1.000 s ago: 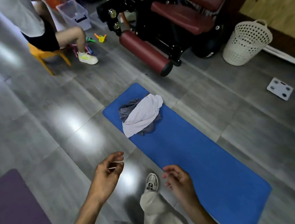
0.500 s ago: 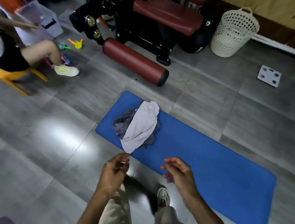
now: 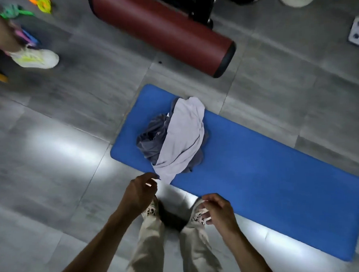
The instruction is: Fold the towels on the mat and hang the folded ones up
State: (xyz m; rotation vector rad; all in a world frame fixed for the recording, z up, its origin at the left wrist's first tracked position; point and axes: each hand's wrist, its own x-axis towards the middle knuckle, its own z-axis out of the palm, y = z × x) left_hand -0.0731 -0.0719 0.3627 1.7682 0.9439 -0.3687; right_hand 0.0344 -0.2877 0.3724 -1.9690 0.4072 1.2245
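- The white towel (image 3: 181, 140) lies draped over the grey towel (image 3: 152, 141), both heaped unfolded at one end of the blue mat (image 3: 258, 167).
- The left hand (image 3: 139, 192), fingers loosely curled and holding nothing, hangs just beside the white towel's corner, probably to lift it.
- The right hand (image 3: 219, 211) hangs relaxed and empty.
- No rack for hanging is in view; the frame is blurred.

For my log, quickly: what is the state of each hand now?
Left hand: open, fingers loosely curled near the white cloth towel, holding nothing.
Right hand: open, fingers relaxed, empty.
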